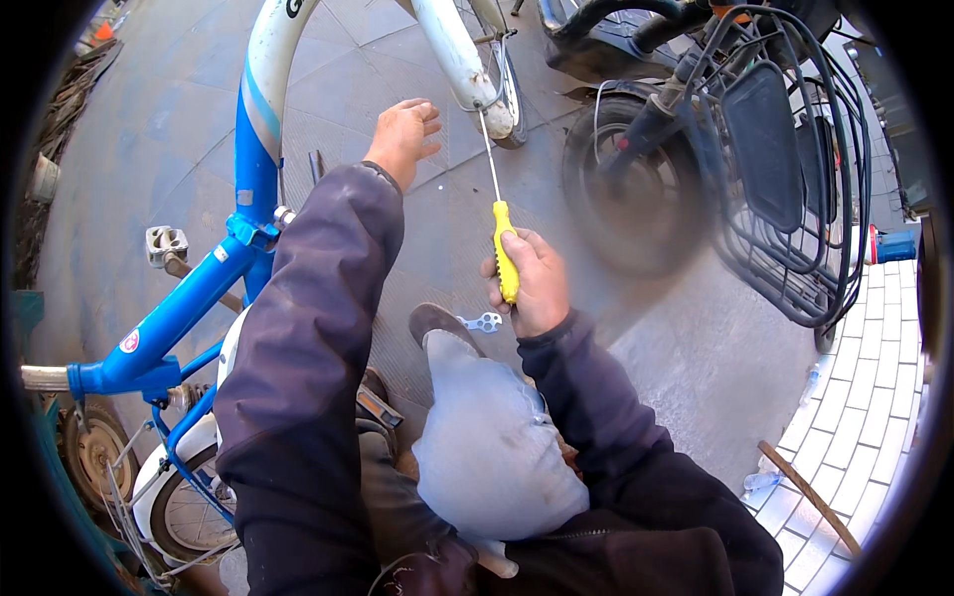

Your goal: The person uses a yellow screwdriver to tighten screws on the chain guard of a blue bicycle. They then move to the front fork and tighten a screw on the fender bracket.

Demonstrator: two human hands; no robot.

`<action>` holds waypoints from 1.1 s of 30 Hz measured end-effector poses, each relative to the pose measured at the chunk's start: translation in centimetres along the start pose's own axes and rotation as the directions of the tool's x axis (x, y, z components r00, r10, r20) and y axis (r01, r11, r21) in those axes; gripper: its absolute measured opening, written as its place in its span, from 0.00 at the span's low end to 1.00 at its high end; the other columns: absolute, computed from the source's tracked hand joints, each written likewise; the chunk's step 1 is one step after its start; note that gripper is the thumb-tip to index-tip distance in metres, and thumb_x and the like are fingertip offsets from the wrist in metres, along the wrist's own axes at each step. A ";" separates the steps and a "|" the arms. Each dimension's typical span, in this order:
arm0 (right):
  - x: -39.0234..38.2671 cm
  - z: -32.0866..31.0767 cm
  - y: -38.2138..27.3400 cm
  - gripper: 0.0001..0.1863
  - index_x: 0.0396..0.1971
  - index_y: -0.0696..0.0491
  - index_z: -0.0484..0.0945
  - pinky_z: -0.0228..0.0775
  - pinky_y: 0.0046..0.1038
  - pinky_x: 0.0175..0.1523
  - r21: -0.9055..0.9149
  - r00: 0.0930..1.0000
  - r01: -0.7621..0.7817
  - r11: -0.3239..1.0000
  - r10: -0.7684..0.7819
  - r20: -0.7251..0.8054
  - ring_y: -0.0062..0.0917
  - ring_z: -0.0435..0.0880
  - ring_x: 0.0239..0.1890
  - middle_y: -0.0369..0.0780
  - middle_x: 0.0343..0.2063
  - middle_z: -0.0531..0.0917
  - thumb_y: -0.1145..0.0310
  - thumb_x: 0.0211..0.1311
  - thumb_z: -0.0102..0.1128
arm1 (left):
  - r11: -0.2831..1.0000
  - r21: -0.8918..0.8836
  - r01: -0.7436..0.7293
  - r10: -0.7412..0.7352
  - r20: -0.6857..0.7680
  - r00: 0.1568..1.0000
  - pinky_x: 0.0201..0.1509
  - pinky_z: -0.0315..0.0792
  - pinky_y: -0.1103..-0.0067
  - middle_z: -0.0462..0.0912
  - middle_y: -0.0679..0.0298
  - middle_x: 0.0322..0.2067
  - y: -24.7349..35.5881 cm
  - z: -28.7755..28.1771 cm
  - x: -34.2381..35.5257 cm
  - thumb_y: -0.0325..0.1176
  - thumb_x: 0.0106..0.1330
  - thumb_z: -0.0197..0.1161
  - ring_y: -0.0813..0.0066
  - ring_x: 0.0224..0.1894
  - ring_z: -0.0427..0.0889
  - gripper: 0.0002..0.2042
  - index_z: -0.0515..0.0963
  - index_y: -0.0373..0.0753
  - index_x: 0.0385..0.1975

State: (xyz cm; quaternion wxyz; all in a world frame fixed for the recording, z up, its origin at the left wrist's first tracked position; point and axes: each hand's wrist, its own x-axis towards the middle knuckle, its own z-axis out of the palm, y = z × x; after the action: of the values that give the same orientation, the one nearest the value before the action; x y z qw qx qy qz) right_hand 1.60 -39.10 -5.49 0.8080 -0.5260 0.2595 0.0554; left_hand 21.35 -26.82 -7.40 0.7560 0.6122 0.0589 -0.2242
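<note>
Grey paving [179, 129], yellow screwdriver [501, 217] in right grip [539, 283], shaft [490, 151] extending forward

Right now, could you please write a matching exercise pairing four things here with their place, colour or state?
1. Screwdriver
2. Flat wrench
3. Bicycle frame
4. Left hand

A. On the ground beside a shoe
B. Open, holding nothing
C. In the right hand
D. Mostly blue, at the picture's left

Pairs: 1-C, 2-A, 3-D, 4-B
</note>
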 end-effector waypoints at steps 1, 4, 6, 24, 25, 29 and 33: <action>0.0 0.1 -0.1 0.15 0.43 0.57 0.68 0.58 0.21 0.17 -0.009 1.000 -0.001 1.000 0.001 -0.002 0.21 0.70 0.13 0.41 0.23 0.77 0.60 0.66 0.49 | 0.998 -0.054 -0.011 0.011 0.005 1.000 0.64 0.62 0.62 0.63 0.50 0.63 -0.5 0.0 0.8 0.35 0.71 0.45 0.57 0.65 0.63 0.23 0.58 0.28 0.62; -0.2 0.3 -0.2 0.17 0.44 0.58 0.68 0.59 0.20 0.17 -0.040 1.000 -0.001 0.999 0.001 -0.010 0.20 0.71 0.14 0.41 0.23 0.77 0.60 0.66 0.49 | 0.981 -0.191 -0.034 0.037 0.010 0.999 0.66 0.60 0.61 0.61 0.50 0.64 -1.7 0.2 2.8 0.35 0.72 0.44 0.57 0.66 0.62 0.24 0.55 0.28 0.64; -0.1 0.0 0.1 0.19 0.46 0.60 0.68 0.60 0.19 0.17 -0.065 1.000 0.002 0.998 -0.004 -0.019 0.18 0.72 0.15 0.40 0.23 0.77 0.59 0.66 0.50 | 0.967 -0.254 -0.037 0.042 0.012 0.999 0.66 0.60 0.61 0.60 0.50 0.64 -2.3 0.7 3.7 0.35 0.72 0.43 0.58 0.66 0.61 0.24 0.55 0.28 0.64; -0.2 -0.4 -0.4 0.17 0.44 0.58 0.69 0.62 0.18 0.18 -0.062 1.000 0.005 0.998 -0.003 0.029 0.18 0.74 0.16 0.40 0.23 0.77 0.59 0.67 0.50 | 0.950 -0.241 -0.198 0.191 -0.054 0.980 0.49 0.69 0.75 0.75 0.62 0.51 -1.6 2.6 4.9 0.31 0.68 0.48 0.72 0.54 0.74 0.19 0.69 0.33 0.57; -0.1 -0.4 -0.3 0.17 0.44 0.58 0.69 0.62 0.18 0.18 -0.054 1.000 0.006 0.999 -0.005 0.030 0.18 0.74 0.16 0.40 0.23 0.77 0.59 0.67 0.50 | 0.949 -0.242 -0.202 0.195 -0.053 0.979 0.49 0.69 0.75 0.75 0.62 0.51 -1.6 2.6 4.9 0.30 0.67 0.48 0.72 0.54 0.74 0.19 0.69 0.33 0.57; 0.0 -0.5 0.0 0.17 0.45 0.58 0.68 0.61 0.18 0.18 -0.013 0.999 0.014 1.000 -0.014 0.047 0.19 0.73 0.16 0.40 0.24 0.77 0.59 0.67 0.50 | 0.949 -0.239 -0.203 0.201 -0.033 0.979 0.49 0.69 0.76 0.75 0.64 0.52 -1.7 2.6 5.2 0.28 0.65 0.47 0.74 0.54 0.72 0.20 0.69 0.34 0.58; 0.0 -0.2 -0.1 0.18 0.46 0.57 0.67 0.61 0.19 0.18 0.185 0.991 -0.088 0.979 0.067 0.114 0.20 0.72 0.15 0.40 0.26 0.77 0.57 0.69 0.46 | 0.945 -0.258 -0.199 0.213 0.029 0.977 0.50 0.70 0.75 0.73 0.65 0.53 -1.8 2.2 5.7 0.26 0.64 0.47 0.75 0.55 0.71 0.21 0.68 0.35 0.59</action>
State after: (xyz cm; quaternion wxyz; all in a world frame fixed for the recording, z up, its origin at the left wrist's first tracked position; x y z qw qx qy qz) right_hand 1.61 -39.36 -5.47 0.8644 -0.4325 0.2403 0.0900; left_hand 25.31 -30.67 -10.55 0.8487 0.5065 0.0013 -0.1520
